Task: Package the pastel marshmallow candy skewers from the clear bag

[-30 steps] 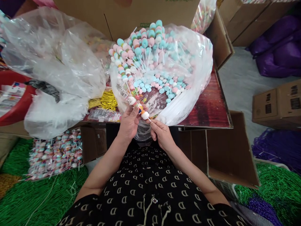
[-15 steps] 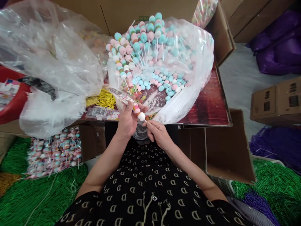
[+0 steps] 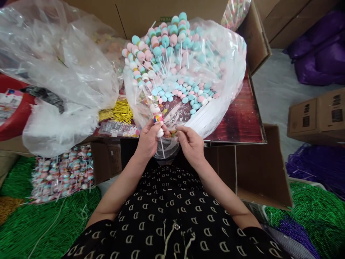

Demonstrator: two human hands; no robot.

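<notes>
From where I stand, the left hand [image 3: 148, 139] covers part of the wrapped candy skewer [image 3: 154, 108], and the print on its wrapper is too fine to read. I can't make out whether the right hand [image 3: 192, 144] pinches anything in its curled fingertips. Cloudy plastic [image 3: 234, 73] blurs the sweets heaped at the far right of the bench [image 3: 246, 120]. On the left, the red basin [image 3: 19, 123] runs out of view, half hidden beneath a big clear bag [image 3: 61, 54], itself cut off. The far carton [image 3: 145, 14] is cropped at the top.
</notes>
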